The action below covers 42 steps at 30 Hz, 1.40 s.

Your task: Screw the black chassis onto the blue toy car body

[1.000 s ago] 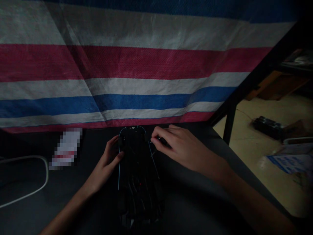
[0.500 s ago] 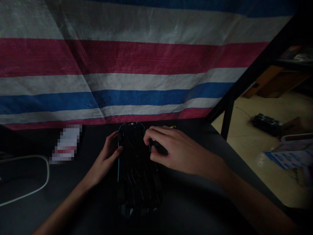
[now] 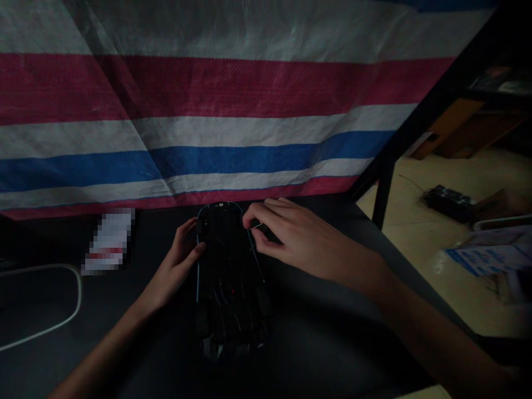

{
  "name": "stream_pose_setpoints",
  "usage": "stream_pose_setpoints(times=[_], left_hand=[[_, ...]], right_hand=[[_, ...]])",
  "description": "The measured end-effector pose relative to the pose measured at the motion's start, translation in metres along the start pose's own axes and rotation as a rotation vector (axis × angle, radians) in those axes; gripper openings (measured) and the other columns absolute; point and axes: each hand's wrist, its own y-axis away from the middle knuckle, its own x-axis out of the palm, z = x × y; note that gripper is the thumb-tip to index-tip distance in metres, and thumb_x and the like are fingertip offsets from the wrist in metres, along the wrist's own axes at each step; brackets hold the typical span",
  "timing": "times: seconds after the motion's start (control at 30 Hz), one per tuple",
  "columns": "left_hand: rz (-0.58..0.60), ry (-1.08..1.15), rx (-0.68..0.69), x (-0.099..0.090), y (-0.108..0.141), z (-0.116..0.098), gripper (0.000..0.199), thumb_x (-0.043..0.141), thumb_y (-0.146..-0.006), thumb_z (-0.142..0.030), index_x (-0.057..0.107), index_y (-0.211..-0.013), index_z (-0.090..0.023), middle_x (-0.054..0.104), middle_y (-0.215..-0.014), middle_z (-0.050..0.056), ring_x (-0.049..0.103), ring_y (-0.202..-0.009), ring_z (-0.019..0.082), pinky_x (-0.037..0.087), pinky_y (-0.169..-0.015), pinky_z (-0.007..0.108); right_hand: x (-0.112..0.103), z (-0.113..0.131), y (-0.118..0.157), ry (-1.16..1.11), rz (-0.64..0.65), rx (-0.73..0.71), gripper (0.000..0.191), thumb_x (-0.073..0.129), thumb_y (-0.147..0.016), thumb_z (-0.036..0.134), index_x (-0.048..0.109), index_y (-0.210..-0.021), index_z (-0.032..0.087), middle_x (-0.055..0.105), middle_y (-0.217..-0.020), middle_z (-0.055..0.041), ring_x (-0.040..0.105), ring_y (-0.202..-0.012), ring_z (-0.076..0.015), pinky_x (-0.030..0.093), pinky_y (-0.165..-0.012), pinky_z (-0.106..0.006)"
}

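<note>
A long black car-like object with thin blue edging (image 3: 230, 277) lies lengthwise on the dark table (image 3: 324, 343), a small red light near its middle. My left hand (image 3: 177, 266) rests against its left side near the far end, thumb on the edge and fingers partly hidden beside it. At the far right edge, my right hand (image 3: 286, 235) is closed in a pinch, the thumb and forefinger near the object's side. Something thin and pale shows between those fingers, too small to make out.
A pixelated white packet (image 3: 108, 241) and a white cable (image 3: 78, 293) lie at the left. A striped sheet (image 3: 233, 130) hangs behind the table. Right of the black frame (image 3: 383, 194), the floor holds a black device (image 3: 449, 202) and boxes.
The view has shifted slightly, moving the scene a little up and left. My right hand's thumb and forefinger have shifted at the object's edge; the dark gap between them looks smaller.
</note>
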Motion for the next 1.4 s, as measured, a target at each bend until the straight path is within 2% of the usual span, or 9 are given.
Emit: stream_pose_setpoints(times=[0.33, 0.53, 0.77, 0.97, 1.07, 1.13, 1.23, 1.3, 1.4], left_hand=[[-0.006, 0.008, -0.001, 0.0, 0.0, -0.003, 0.06, 0.054, -0.099, -0.048, 0.033, -0.152, -0.03, 0.036, -0.167, 0.009, 0.036, -0.151, 0.035, 0.033, -0.122, 0.053], [-0.007, -0.025, -0.027, -0.002, 0.0, -0.004, 0.063, 0.052, -0.099, -0.053, 0.031, -0.154, -0.031, 0.033, -0.169, 0.009, 0.04, -0.15, 0.036, 0.039, -0.119, 0.052], [-0.003, -0.034, -0.025, -0.002, 0.001, -0.006, 0.063, 0.051, -0.1, -0.054, 0.029, -0.155, -0.03, 0.031, -0.17, 0.01, 0.035, -0.152, 0.036, 0.036, -0.121, 0.052], [0.003, 0.0, -0.042, -0.004, 0.0, -0.005, 0.065, 0.052, -0.099, -0.056, 0.029, -0.154, -0.028, 0.032, -0.169, 0.011, 0.035, -0.152, 0.036, 0.038, -0.121, 0.053], [0.006, -0.003, -0.028, -0.005, 0.0, -0.003, 0.062, 0.051, -0.101, -0.053, 0.031, -0.154, -0.03, 0.032, -0.169, 0.01, 0.038, -0.151, 0.036, 0.037, -0.121, 0.053], [0.008, -0.01, -0.032, -0.006, 0.001, -0.002, 0.061, 0.051, -0.101, -0.053, 0.03, -0.154, -0.032, 0.033, -0.169, 0.009, 0.04, -0.15, 0.036, 0.038, -0.12, 0.053], [0.01, -0.02, -0.028, -0.007, 0.001, -0.001, 0.06, 0.051, -0.101, -0.052, 0.031, -0.155, -0.033, 0.033, -0.169, 0.008, 0.041, -0.149, 0.036, 0.041, -0.119, 0.053], [0.014, -0.014, -0.027, -0.006, 0.001, 0.0, 0.061, 0.051, -0.101, -0.051, 0.03, -0.155, -0.033, 0.033, -0.17, 0.008, 0.039, -0.15, 0.037, 0.042, -0.118, 0.053], [0.019, -0.012, -0.029, -0.006, 0.001, 0.002, 0.061, 0.051, -0.102, -0.05, 0.029, -0.156, -0.033, 0.032, -0.17, 0.007, 0.035, -0.152, 0.038, 0.042, -0.118, 0.054]], right_hand=[[-0.004, 0.006, -0.002, -0.062, 0.007, 0.04, 0.017, 0.053, -0.094, 0.015, 0.062, -0.107, 0.021, 0.07, -0.109, -0.0041, 0.061, -0.106, -0.0202, 0.043, -0.102, -0.037], [0.004, 0.009, -0.004, 0.146, 0.068, 0.243, 0.027, 0.039, -0.107, 0.029, 0.064, -0.109, 0.019, 0.073, -0.088, -0.0062, 0.068, -0.075, -0.0214, 0.047, -0.071, -0.035], [-0.002, 0.005, -0.005, -0.06, 0.044, 0.129, 0.018, 0.051, -0.098, 0.016, 0.057, -0.115, 0.016, 0.07, -0.103, -0.0076, 0.066, -0.092, -0.02, 0.048, -0.087, -0.036], [-0.013, 0.006, -0.005, -0.199, 0.092, 0.085, 0.024, 0.058, -0.088, 0.014, 0.055, -0.111, 0.02, 0.065, -0.108, -0.0047, 0.061, -0.102, -0.0182, 0.047, -0.087, -0.03], [-0.011, 0.006, -0.007, -0.174, 0.108, 0.063, 0.015, 0.058, -0.091, 0.017, 0.057, -0.106, 0.022, 0.066, -0.102, -0.0022, 0.061, -0.099, -0.0177, 0.046, -0.088, -0.031], [-0.006, 0.003, -0.008, -0.073, 0.091, 0.129, 0.007, 0.054, -0.097, 0.022, 0.059, -0.102, 0.022, 0.068, -0.094, -0.0016, 0.062, -0.092, -0.0185, 0.045, -0.088, -0.034], [0.001, -0.006, -0.008, 0.045, 0.079, 0.245, 0.02, 0.046, -0.105, 0.032, 0.063, -0.104, 0.022, 0.068, -0.086, -0.0023, 0.063, -0.081, -0.0198, 0.046, -0.08, -0.036], [0.001, -0.01, -0.007, 0.014, 0.09, 0.226, 0.019, 0.045, -0.106, 0.032, 0.062, -0.11, 0.022, 0.069, -0.089, -0.0034, 0.065, -0.084, -0.0205, 0.047, -0.078, -0.035], [-0.003, -0.011, -0.004, -0.071, 0.093, 0.151, 0.015, 0.047, -0.105, 0.026, 0.056, -0.116, 0.021, 0.07, -0.101, -0.0055, 0.065, -0.093, -0.0197, 0.048, -0.087, -0.036]])
